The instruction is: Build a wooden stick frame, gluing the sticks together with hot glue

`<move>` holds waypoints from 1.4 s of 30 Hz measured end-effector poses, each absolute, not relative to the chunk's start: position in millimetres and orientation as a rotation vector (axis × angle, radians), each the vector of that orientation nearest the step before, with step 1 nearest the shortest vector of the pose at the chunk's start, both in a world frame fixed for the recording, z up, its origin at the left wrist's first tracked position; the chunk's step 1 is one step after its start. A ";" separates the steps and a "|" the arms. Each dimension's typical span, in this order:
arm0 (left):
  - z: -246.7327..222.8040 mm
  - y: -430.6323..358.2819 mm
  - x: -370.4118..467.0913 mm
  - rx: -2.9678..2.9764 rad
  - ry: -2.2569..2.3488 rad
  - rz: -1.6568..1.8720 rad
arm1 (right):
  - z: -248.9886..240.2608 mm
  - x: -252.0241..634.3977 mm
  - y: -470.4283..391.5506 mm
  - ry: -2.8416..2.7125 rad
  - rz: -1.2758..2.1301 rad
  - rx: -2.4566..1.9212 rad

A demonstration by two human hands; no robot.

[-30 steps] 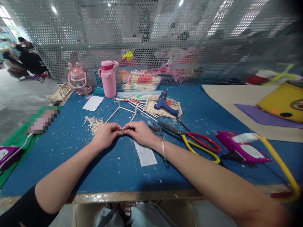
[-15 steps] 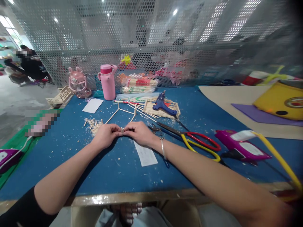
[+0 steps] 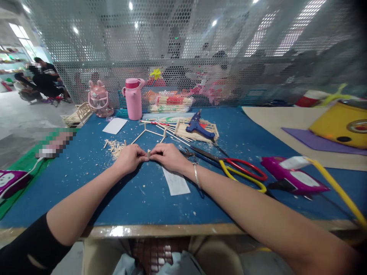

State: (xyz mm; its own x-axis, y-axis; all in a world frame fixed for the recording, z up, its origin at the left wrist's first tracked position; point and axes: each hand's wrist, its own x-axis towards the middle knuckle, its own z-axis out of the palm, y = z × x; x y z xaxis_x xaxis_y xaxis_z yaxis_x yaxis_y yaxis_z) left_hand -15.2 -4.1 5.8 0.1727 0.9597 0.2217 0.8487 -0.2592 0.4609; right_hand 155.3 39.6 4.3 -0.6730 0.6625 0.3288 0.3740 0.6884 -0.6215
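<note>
Between my fingertips is a small bundle of short wooden sticks [image 3: 148, 153], upright at the middle of the blue table. My left hand [image 3: 130, 158] pinches it from the left, and my right hand [image 3: 169, 157] pinches it from the right. Just beyond my hands stands a thin wooden stick frame [image 3: 145, 130], partly hidden by them. A heap of short stick offcuts [image 3: 114, 148] lies beside my left hand. Under my right wrist is a white paper slip [image 3: 175, 183]. Scissors [image 3: 229, 164] with red and yellow handles lie right of my right hand.
A blue glue gun [image 3: 197, 128] rests on a stick-built panel [image 3: 180, 130] at the back. Behind stand a pink bottle [image 3: 133, 103] and a pink cup with ears [image 3: 98, 100]. At right are a purple glue gun [image 3: 295, 177] and a yellow container [image 3: 341, 124]. Perforated metal [image 3: 114, 49] walls the far edge.
The camera view has shifted slightly. Both hands stay together at the small stick bundle, their fingers still pinching it.
</note>
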 end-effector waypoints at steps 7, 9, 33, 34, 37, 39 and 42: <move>3.0 -5.0 -15.7 2.119 1.719 0.773 | 3.8 155.7 39.2 -2.347 0.690 -0.796; 3.1 -6.1 -14.5 2.082 1.747 0.781 | 2.8 155.6 40.2 -2.361 0.683 -0.787; 20.0 -15.5 -6.9 2.092 1.793 0.611 | 1.1 155.0 42.4 -2.408 0.622 -0.761; 20.9 -15.8 -6.6 2.072 1.800 0.620 | 1.4 155.0 42.2 -2.410 0.616 -0.761; 22.0 -15.3 -5.9 1.971 1.817 0.677 | 2.1 154.7 42.0 -2.411 0.609 -0.756; 22.0 -14.3 -5.2 1.939 1.847 0.687 | 2.0 154.5 42.2 -2.420 0.604 -0.752; 23.0 -13.4 -3.5 1.950 1.903 0.639 | 1.6 154.4 42.5 -2.439 0.576 -0.764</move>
